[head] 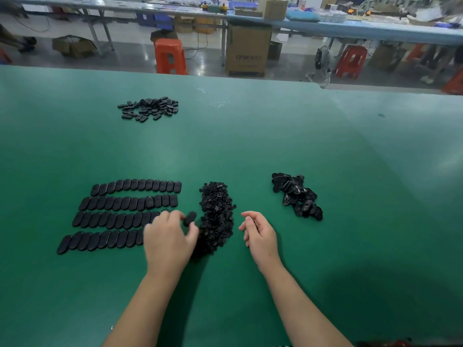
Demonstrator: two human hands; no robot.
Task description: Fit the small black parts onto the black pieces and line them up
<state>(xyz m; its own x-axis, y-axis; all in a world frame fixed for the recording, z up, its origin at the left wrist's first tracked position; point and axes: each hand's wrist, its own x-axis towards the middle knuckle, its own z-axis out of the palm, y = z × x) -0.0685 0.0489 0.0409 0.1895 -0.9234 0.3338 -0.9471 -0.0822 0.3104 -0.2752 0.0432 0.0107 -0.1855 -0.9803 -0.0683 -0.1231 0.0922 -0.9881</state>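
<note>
Several rows of black oval pieces [120, 214] lie side by side on the green table [250, 136], at the left. My left hand [167, 236] pinches one black oval piece [189, 219] at the right end of the third row, covering the row ends beneath it. A long heap of small black parts [216, 214] lies between my hands. A loose pile of unfitted black pieces [297, 195] sits to the right. My right hand [259, 234] hovers beside the small parts, fingers loosely curled, holding nothing.
Another heap of black oval pieces [150, 108] lies farther back on the table. Beyond the table's far edge stand orange stools [170, 56], a cardboard box [248, 48] and long workbenches [350, 28] loaded with boxes.
</note>
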